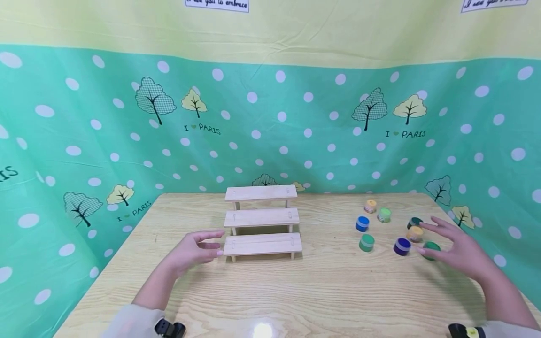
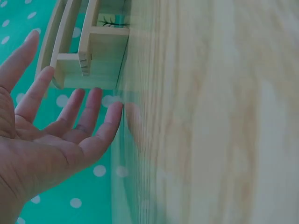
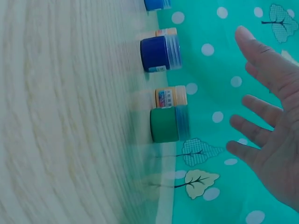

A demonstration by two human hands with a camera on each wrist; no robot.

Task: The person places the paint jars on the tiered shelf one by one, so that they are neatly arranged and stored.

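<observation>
A three-step wooden display rack [image 1: 262, 244] stands on the table left of centre. My left hand [image 1: 196, 253] hovers at the left end of its lowest step, fingers spread and nothing in them. In the left wrist view that hand [image 2: 60, 126] shows its palm and relaxed fingers beside the rack [image 2: 105, 56]. On the right, my right hand [image 1: 458, 246] hangs over a group of small paint jars, its fingers apart and holding nothing. Closest to it are a green jar [image 1: 431, 251], an orange jar [image 1: 415, 234], a dark green jar [image 1: 414, 222] and a dark blue jar [image 1: 402, 246].
Farther left in the group stand a blue jar [image 1: 362, 224], a green jar [image 1: 366, 242], a light green jar [image 1: 384, 215] and a pale orange jar [image 1: 370, 206]. A dotted teal curtain [image 1: 296, 117] hangs behind the wooden table [image 1: 321, 291].
</observation>
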